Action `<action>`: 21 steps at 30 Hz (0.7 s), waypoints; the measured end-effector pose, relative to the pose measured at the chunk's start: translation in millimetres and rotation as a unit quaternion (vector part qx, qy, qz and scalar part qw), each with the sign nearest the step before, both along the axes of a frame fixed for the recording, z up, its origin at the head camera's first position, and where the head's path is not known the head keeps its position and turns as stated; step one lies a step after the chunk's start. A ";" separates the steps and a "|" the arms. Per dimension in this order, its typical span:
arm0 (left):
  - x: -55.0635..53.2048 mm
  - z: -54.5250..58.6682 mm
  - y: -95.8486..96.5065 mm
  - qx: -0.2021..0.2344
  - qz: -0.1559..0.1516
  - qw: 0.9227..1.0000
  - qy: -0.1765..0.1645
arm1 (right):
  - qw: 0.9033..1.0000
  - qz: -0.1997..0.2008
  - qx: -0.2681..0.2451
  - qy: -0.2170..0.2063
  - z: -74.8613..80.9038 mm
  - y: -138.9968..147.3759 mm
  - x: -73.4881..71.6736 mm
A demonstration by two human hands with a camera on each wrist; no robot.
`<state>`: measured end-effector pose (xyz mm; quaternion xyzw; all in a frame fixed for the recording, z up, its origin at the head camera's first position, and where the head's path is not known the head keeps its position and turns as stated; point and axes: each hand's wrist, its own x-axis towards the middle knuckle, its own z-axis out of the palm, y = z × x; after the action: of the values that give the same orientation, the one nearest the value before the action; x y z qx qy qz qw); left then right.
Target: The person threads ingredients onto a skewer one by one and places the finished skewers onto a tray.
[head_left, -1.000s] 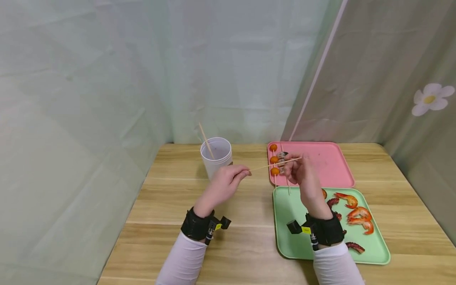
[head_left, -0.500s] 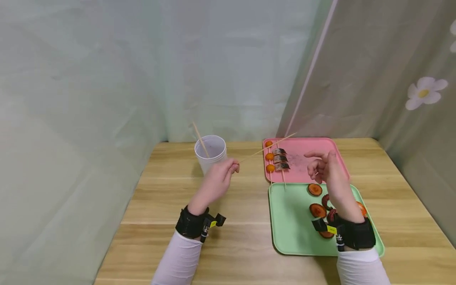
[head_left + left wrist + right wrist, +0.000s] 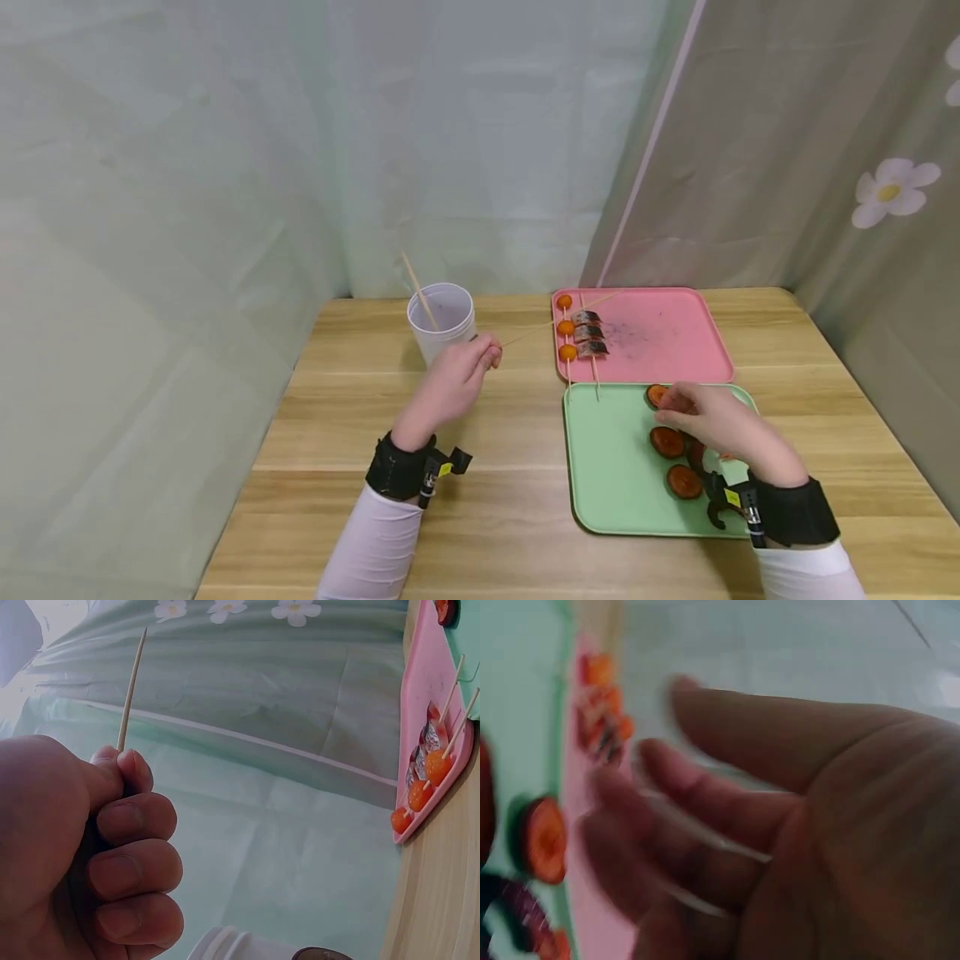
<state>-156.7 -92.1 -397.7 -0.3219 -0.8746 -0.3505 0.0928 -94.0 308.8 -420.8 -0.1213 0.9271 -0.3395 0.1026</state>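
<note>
My left hand [image 3: 453, 379] pinches a thin wooden skewer [image 3: 133, 686] between thumb and forefinger in front of the cup. Its bare pointed end reaches over the pink tray [image 3: 667, 333]. Over the green tray [image 3: 607, 475], my right hand [image 3: 716, 421] comes down beside the farthest round reddish-brown slice [image 3: 655, 395]. A gap shows between its thumb and loosely bent fingers in the blurred right wrist view, with nothing held. Nearer me lie two more such slices [image 3: 667, 442]. Dark tentacle pieces [image 3: 716, 512] and a bit of orange shrimp are partly hidden under the right hand and wrist.
A white cup [image 3: 431, 346] with a stick [image 3: 420, 290] leaning in it stands at the back left. On the pink tray's left side lie a skewer of orange balls [image 3: 566, 328] and a skewer of fish pieces [image 3: 590, 332]. A curtain hangs behind the table.
My right hand has let go of the skewer's far end and moved right and down to the green tray. The left hand keeps the skewer nearly in place; the view has shifted slightly.
</note>
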 end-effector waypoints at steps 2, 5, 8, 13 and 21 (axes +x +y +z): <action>0.6 0.2 -0.3 -0.002 -0.001 1.000 0.001 | 0.999 0.006 0.048 0.000 -5.2 2.0 6.4; 0.7 -0.1 -0.3 -0.002 -0.004 1.000 0.003 | 0.996 0.002 0.081 -0.025 -10.1 2.6 15.0; 0.6 -0.2 -0.6 -0.003 -0.006 1.000 0.006 | 0.994 -0.009 0.101 -0.041 -11.8 0.5 21.8; 1.2 -1.2 -1.4 -0.005 -0.008 1.000 0.008 | 0.989 -0.028 0.131 -0.061 -15.3 -6.1 32.4; 1.7 0.1 -2.3 -0.003 -0.007 1.000 0.001 | 0.984 -0.050 0.159 -0.066 -22.2 -15.3 43.6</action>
<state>-155.0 -94.3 -397.6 -0.3292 -0.8732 -0.3478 0.0904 -50.4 293.5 -443.1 -0.0348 0.9654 -0.1995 0.1644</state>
